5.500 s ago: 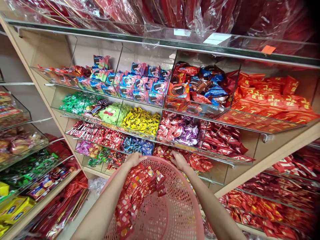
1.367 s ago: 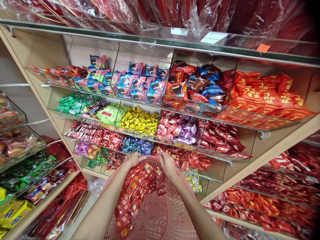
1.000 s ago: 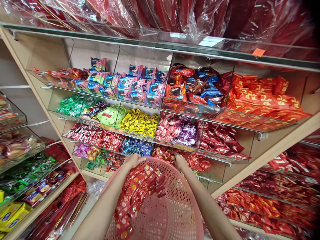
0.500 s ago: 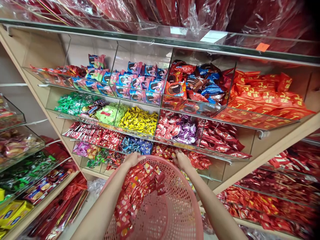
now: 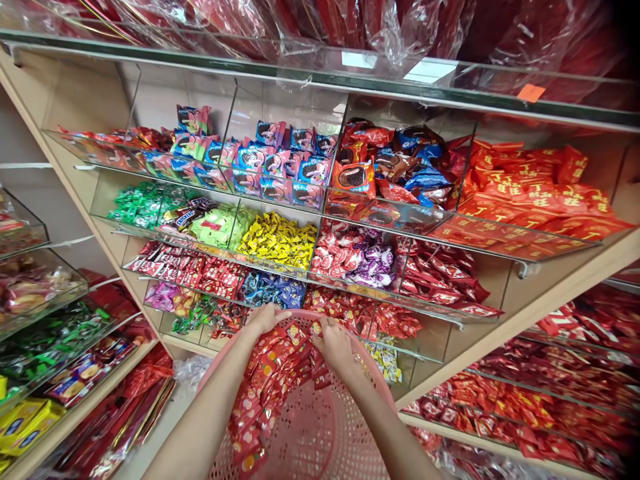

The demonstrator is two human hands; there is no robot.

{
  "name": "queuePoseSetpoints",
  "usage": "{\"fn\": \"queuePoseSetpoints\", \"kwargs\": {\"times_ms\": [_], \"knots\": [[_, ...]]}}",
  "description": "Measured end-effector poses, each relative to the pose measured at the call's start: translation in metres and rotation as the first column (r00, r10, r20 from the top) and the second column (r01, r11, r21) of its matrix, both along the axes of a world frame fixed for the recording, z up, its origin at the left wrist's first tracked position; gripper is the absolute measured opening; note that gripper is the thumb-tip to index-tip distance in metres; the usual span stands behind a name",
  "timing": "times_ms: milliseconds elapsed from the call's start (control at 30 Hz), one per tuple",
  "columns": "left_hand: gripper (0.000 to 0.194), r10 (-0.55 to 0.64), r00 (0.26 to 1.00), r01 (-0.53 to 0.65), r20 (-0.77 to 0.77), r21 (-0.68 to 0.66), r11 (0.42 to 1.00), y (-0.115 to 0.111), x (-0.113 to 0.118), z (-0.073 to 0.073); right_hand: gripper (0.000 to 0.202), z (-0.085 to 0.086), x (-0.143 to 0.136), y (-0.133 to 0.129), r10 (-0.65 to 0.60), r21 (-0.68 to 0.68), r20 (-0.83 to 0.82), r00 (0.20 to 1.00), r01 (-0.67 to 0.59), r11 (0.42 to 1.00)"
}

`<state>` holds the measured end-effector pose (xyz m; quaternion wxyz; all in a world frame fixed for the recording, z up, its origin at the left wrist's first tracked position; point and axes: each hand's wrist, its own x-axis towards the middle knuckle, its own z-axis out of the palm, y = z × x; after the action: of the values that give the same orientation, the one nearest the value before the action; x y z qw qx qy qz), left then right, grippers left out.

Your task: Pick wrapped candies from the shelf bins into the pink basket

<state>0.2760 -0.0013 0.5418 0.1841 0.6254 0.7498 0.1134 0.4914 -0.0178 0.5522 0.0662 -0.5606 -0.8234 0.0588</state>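
Note:
A pink perforated plastic basket [image 5: 367,433] is tilted toward me below the shelves. My left hand [image 5: 266,320] is closed on its far rim. Many small red candy packets [image 5: 257,403] with orange and yellow prints lie heaped along its left side. Over the basket's far part, my right hand [image 5: 334,343] has its fingers curled down around a red packet at the top of the heap. Its fingertips are partly hidden. Just behind the rim, a shelf bin holds loose red packets [image 5: 340,307] of a like colour.
Glass-fronted shelves [image 5: 280,267] rise ahead, with blue-pink wrapped cookies [image 5: 270,163], yellow candies [image 5: 280,240], purple-wrapped candies [image 5: 373,263] and orange-red packs [image 5: 530,190]. More candy shelves stand left and right. A glass shelf edge [image 5: 310,73] runs above.
My right hand has moved from the shelf bin behind the rim, left and toward me, over the packets in the basket. My left hand stays on the rim.

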Motion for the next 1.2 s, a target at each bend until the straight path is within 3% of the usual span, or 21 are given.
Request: {"fn": "queuePoseSetpoints", "kwargs": {"times_ms": [233, 567, 900, 1067, 1200], "knots": [[0.055, 0.020, 1.000, -0.019, 0.018, -0.003, 1.000, -0.001, 0.000, 0.000, 0.031, -0.001, -0.007, -0.003, -0.010, -0.018, 0.051, 0.999, 0.011, 1.000], [0.061, -0.022, 1.000, 0.022, 0.001, 0.012, 1.000, 0.000, 0.000, -0.001, 0.041, -0.003, 0.004, -0.008, 0.018, -0.069, -0.064, 0.998, -0.022, 0.997], [0.059, -0.011, 1.000, 0.011, 0.001, -0.002, 1.000, -0.001, 0.001, 0.003, 0.035, -0.018, 0.012, -0.007, 0.064, -0.043, -0.203, 0.977, -0.075, 0.996], [0.060, -0.011, 1.000, 0.011, -0.002, 0.003, 1.000, -0.002, 0.002, 0.005, 0.032, -0.011, 0.028, 0.020, -0.012, 0.080, -0.351, 0.936, 0.042, 0.996], [0.058, -0.017, 1.000, 0.017, 0.001, 0.003, 1.000, -0.003, 0.003, 0.006, 0.029, -0.011, 0.053, 0.064, -0.146, -0.014, -0.367, 0.919, 0.151, 0.988]]}}
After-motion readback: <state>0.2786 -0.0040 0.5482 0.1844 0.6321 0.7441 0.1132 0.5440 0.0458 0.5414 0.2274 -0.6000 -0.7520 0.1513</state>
